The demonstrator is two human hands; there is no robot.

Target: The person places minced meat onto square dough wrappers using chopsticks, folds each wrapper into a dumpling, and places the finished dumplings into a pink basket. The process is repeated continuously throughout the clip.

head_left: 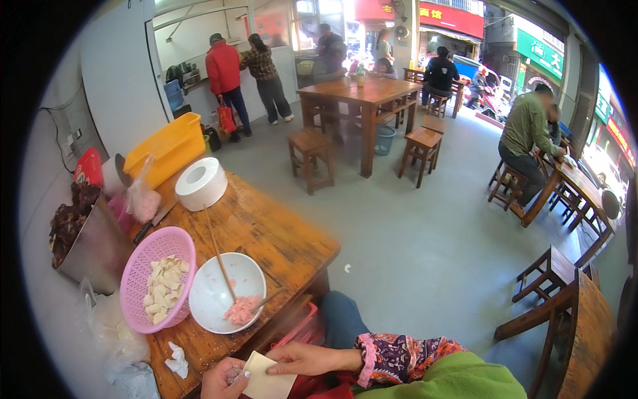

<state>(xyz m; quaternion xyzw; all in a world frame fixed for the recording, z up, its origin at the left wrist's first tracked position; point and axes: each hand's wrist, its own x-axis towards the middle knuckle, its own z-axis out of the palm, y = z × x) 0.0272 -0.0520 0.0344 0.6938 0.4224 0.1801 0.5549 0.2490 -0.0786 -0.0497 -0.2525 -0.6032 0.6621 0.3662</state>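
Observation:
Low in front of me, a stack of pale square dough wrappers [266, 376] lies between my hands. My right hand [309, 360] grips its right side, thumb on top. At the left edge, my left hand [225, 380] holds the stack with its thumb against it; whitish flecks show on that thumb. On the wooden table a white bowl [207, 284] contains pink minced meat [241, 310], with a long chopstick [217, 249] and a shorter wooden stick [269, 299] leaning in it. Beside it, a pink plastic basket [130, 279] carries several folded dumplings [167, 289].
The wooden table [279, 234] also bears a paper roll [214, 184], a knife [144, 232], a yellow bin [164, 142] and a crumpled tissue [177, 360]. A metal container [92, 244] of dark chunks stands left. Stools [310, 142] and seated people are beyond.

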